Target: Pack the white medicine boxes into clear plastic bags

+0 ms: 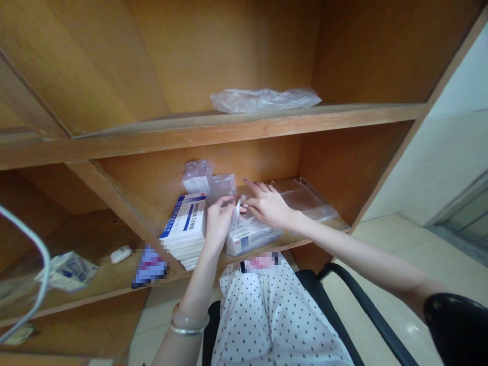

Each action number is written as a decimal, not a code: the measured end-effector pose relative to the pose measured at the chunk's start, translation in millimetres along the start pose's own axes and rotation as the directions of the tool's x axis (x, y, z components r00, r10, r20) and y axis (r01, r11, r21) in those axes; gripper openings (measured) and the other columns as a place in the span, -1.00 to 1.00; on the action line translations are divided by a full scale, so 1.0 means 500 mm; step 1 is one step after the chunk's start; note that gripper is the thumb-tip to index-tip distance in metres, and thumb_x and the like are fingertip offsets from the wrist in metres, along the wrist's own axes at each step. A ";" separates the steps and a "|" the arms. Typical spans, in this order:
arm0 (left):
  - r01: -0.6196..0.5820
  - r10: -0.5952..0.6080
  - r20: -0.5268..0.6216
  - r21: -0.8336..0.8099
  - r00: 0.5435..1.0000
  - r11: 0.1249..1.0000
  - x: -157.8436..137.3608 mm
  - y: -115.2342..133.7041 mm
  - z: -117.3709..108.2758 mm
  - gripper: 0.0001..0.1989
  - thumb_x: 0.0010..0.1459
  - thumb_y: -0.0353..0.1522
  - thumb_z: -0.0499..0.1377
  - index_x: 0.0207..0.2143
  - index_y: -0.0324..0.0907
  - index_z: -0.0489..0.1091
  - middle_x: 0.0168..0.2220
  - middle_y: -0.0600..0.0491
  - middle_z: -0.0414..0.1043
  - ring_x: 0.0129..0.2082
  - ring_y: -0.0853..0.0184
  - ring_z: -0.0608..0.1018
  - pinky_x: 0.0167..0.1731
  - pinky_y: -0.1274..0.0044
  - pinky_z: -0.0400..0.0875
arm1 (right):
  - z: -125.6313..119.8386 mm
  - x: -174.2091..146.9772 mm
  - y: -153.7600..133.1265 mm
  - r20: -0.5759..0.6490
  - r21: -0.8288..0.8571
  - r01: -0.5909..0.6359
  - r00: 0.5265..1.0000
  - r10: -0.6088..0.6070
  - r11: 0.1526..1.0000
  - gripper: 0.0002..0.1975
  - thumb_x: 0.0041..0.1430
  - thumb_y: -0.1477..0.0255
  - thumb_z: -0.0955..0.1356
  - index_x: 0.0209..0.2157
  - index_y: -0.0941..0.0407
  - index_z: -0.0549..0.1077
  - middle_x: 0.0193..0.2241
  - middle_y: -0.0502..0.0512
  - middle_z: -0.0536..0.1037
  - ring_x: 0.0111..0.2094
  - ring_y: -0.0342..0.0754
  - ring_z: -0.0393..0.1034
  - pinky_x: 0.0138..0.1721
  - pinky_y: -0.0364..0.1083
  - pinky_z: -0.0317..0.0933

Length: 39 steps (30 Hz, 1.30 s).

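A clear plastic bag (244, 223) with white-and-blue boxes (253, 240) inside lies at the front of the lower shelf. My left hand (222, 216) pinches the bag's gathered top edge from the left. From the right, my right hand (269, 204) holds the same part of the bag between thumb and forefinger, its other fingers stretched out toward the back. Left of my left hand stands a neat stack of white-and-blue boxes (186, 223). Behind the hands are two plastic-wrapped packs (198, 178). Flat clear plastic bags (308, 203) lie to the right of the filled one.
A crumpled clear plastic bundle (267, 100) lies on the upper shelf (244, 127). In the left compartment are a white-and-blue pack (74, 272) and a small white object (121, 254). A white cable (43, 254) hangs at the left. A black chair armrest (362, 305) is at the right.
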State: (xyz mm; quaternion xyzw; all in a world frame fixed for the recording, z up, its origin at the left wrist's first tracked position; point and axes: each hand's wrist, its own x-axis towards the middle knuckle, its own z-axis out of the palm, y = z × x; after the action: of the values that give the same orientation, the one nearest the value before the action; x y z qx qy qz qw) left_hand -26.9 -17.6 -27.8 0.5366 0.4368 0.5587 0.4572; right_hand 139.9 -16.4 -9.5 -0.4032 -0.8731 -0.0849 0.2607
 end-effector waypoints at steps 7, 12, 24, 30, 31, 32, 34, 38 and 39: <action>-0.141 0.145 -0.023 0.142 0.989 0.980 0.006 -0.050 -0.003 -0.70 -0.04 -0.27 0.24 -0.27 -0.27 0.49 -0.29 -0.04 0.55 -0.32 0.29 0.54 -0.23 0.48 0.40 | 0.042 -0.012 0.012 -0.013 0.060 0.018 1.000 -0.017 0.998 -0.68 0.29 0.35 0.14 -0.14 0.11 0.46 0.28 0.16 -0.02 0.24 0.23 -0.08 0.09 0.21 0.07; -0.283 0.380 -0.078 0.535 0.922 0.796 -0.001 -0.059 0.011 -0.80 0.13 -0.32 0.05 -0.30 -0.23 0.41 -0.32 -0.02 0.52 -0.32 0.31 0.53 -0.24 0.52 0.36 | 0.042 -0.017 0.020 -0.068 0.244 0.027 0.998 -0.010 0.969 -0.69 0.30 0.33 0.16 -0.19 0.08 0.49 0.27 0.12 0.01 0.26 0.15 -0.10 0.16 0.20 -0.05; 0.056 0.189 -0.203 0.809 0.961 0.585 0.000 -0.079 0.002 -0.84 0.11 -0.38 -0.02 -0.36 -0.20 0.35 -0.36 -0.08 0.49 -0.28 0.17 0.52 -0.19 0.41 0.32 | 0.072 -0.156 0.044 0.033 0.650 -0.307 0.926 0.377 0.696 -0.70 0.26 0.28 0.17 -0.40 0.11 0.42 0.11 0.14 0.20 0.21 0.03 -0.06 0.20 0.11 -0.16; 0.120 -0.001 -0.308 0.367 0.951 0.922 0.003 -0.127 -0.003 -0.89 -0.03 -0.36 0.07 -0.48 -0.22 0.34 -0.46 -0.01 0.43 -0.39 0.25 0.48 -0.30 0.46 0.33 | 0.140 -0.142 0.087 0.068 0.704 -0.393 0.866 0.495 0.592 -0.69 0.16 0.18 0.24 -0.48 0.12 0.32 -0.24 0.13 0.36 -0.04 0.04 0.22 0.06 0.08 0.08; 0.139 -0.070 -0.320 0.199 0.945 0.970 0.002 -0.133 0.000 -0.89 -0.07 -0.36 0.08 -0.49 -0.22 0.34 -0.49 0.02 0.42 -0.43 0.28 0.47 -0.34 0.49 0.33 | 0.145 -0.135 0.092 0.057 0.702 -0.396 0.860 0.507 0.592 -0.70 0.12 0.15 0.29 -0.41 0.12 0.34 -0.22 0.13 0.37 -0.06 0.04 0.24 0.04 0.08 0.11; 0.161 -0.142 -0.313 0.036 0.939 0.986 0.001 -0.139 0.004 -0.89 -0.11 -0.36 0.09 -0.50 -0.23 0.34 -0.51 0.05 0.41 -0.48 0.31 0.45 -0.39 0.51 0.33 | 0.148 -0.129 0.096 0.053 0.710 -0.394 0.856 0.514 0.583 -0.66 0.08 0.13 0.32 -0.29 0.12 0.35 -0.18 0.14 0.37 -0.06 0.04 0.25 0.03 0.08 0.13; 0.202 -0.248 -0.262 -0.188 0.933 0.961 -0.001 -0.149 0.011 -0.88 -0.16 -0.36 0.09 -0.53 -0.24 0.34 -0.56 0.08 0.39 -0.55 0.36 0.43 -0.47 0.54 0.31 | 0.148 -0.121 0.100 0.084 0.747 -0.368 0.879 0.470 0.554 -0.44 0.06 0.11 0.34 0.02 0.11 0.24 0.01 0.19 0.31 0.03 0.04 0.22 0.07 0.07 0.12; 0.227 -0.311 -0.214 -0.343 0.926 0.912 0.011 -0.166 0.013 -0.84 -0.22 -0.35 0.13 -0.53 -0.28 0.38 -0.59 0.08 0.40 -0.60 0.37 0.44 -0.51 0.54 0.32 | 0.128 -0.125 0.100 0.129 0.736 -0.235 0.969 0.210 0.634 -0.15 0.01 0.12 0.39 0.25 0.02 -0.02 0.20 0.19 0.12 0.17 0.07 0.07 0.18 0.10 0.00; 0.228 -0.319 -0.210 -0.366 0.924 0.902 0.017 -0.170 0.012 -0.83 -0.23 -0.35 0.14 -0.53 -0.28 0.38 -0.60 0.07 0.40 -0.60 0.36 0.45 -0.51 0.53 0.33 | 0.122 -0.129 0.100 0.118 0.704 -0.195 0.980 0.159 0.683 -0.12 -0.04 0.11 0.42 0.26 0.00 -0.01 0.19 0.18 0.14 0.17 0.09 0.07 0.18 0.12 0.00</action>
State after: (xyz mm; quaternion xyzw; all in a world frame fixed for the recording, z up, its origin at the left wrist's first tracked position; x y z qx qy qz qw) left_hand -17.5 7.9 -109.0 0.3045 0.4641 0.6209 0.5535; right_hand 188.4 -4.3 -98.3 -0.3553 -0.8006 0.2941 0.3826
